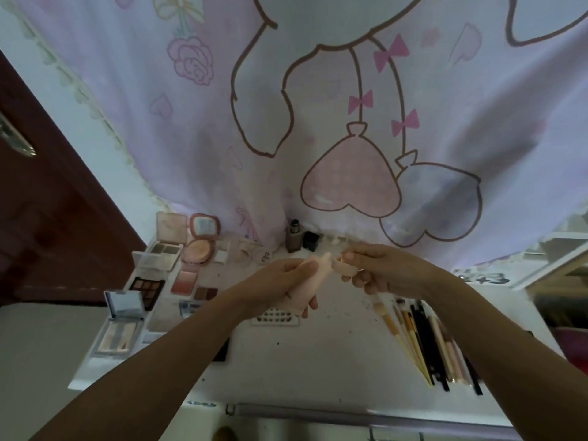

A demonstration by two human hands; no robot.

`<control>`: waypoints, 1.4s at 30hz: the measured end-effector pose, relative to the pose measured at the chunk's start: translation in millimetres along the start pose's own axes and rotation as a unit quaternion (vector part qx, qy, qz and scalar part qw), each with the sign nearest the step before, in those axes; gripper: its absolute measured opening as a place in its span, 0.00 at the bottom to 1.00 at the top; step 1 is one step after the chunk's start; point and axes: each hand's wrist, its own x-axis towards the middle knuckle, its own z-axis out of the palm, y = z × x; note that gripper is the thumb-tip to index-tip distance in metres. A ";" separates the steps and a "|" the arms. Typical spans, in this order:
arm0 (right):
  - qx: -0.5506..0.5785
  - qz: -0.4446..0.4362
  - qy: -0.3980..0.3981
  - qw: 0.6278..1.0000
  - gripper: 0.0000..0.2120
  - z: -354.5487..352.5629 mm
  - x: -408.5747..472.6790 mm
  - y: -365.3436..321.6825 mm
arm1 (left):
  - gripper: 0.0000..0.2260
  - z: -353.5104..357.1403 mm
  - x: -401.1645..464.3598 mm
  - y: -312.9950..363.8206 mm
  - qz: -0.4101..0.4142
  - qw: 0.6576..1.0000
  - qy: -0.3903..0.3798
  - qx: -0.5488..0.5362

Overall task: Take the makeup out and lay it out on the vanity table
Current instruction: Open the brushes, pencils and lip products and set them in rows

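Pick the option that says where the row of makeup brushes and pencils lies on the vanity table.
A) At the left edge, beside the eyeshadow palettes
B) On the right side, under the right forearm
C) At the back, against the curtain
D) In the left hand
B: the brushes and pencils lie fanned out on the right side of the vanity table, partly under the right forearm.

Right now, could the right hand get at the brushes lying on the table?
Probably yes, but not at once. The brushes lie in the open just below the right hand, with nothing over them. That hand's fingers are pinching a small pink cap by the tube, so it would need to put that down first.
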 end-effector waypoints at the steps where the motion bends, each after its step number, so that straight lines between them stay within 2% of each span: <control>1: 0.055 0.004 0.027 0.998 0.11 -1.2 5.6 7.4 | 0.13 -2.0 3.6 -7.0 -0.004 1.000 0.014 -0.011; 6: 0.292 0.011 0.112 0.950 0.08 -5.4 39.5 55.4 | 0.11 -6.0 29.1 -43.5 -0.091 0.983 0.098 -0.129; 8: 0.306 0.001 0.133 0.943 0.08 -0.8 53.9 72.4 | 0.10 -5.7 44.6 -55.3 -0.126 0.974 0.129 -0.138; 9: 0.292 0.003 0.151 0.945 0.09 2.6 63.3 79.8 | 0.11 -6.1 53.8 -60.5 -0.136 0.974 0.145 -0.109; 13: 0.115 0.058 0.265 0.956 0.07 15.8 109.2 105.2 | 0.14 -9.9 83.2 -71.0 -0.165 0.960 0.228 0.002; 15: -0.046 0.055 0.296 0.952 0.06 20.1 135.1 113.7 | 0.10 -14.6 89.0 -74.8 -0.159 0.953 0.258 0.017; 17: -0.194 0.038 0.304 0.932 0.11 23.6 157.3 115.7 | 0.07 -19.4 89.4 -78.4 -0.144 0.948 0.281 0.024; 23: -0.336 0.041 0.333 0.880 0.15 32.6 196.3 111.4 | 0.08 -33.6 92.5 -93.8 -0.134 0.939 0.317 0.007; 25: -0.321 0.052 0.325 0.888 0.16 32.9 196.4 111.6 | 0.07 -35.4 93.8 -94.9 -0.129 0.941 0.312 0.003; 28: -0.238 0.055 0.331 0.912 0.22 29.4 181.0 105.1 | 0.05 -33.9 98.9 -91.7 -0.107 0.944 0.312 -0.005; 29: -0.203 0.051 0.328 0.921 0.21 28.1 173.1 103.9 | 0.05 -32.2 102.2 -89.8 -0.101 0.946 0.310 -0.002; 31: -0.085 0.033 0.291 0.952 0.14 27.7 154.9 101.8 | 0.07 -27.1 111.9 -88.5 -0.081 0.954 0.286 0.024; 33: 0.025 0.028 0.268 0.963 0.09 25.6 140.5 103.8 | 0.10 -18.5 122.0 -85.3 -0.074 0.963 0.254 0.053; 36: 0.031 0.059 0.337 0.939 0.14 10.3 136.7 108.9 | 0.11 -7.7 138.0 -87.8 -0.101 0.966 0.230 0.064; 38: 0.004 0.076 0.388 0.919 0.15 -1.8 142.2 108.0 | 0.08 0.5 144.5 -90.1 -0.145 0.965 0.218 -0.001; 40: -0.038 0.081 0.403 0.911 0.15 -9.0 151.1 103.0 | 0.07 7.3 150.3 -94.8 -0.179 0.955 0.232 -0.038; 42: -0.088 0.088 0.395 0.910 0.14 -9.3 161.7 98.9 | 0.05 11.8 155.2 -99.7 -0.195 0.949 0.247 -0.014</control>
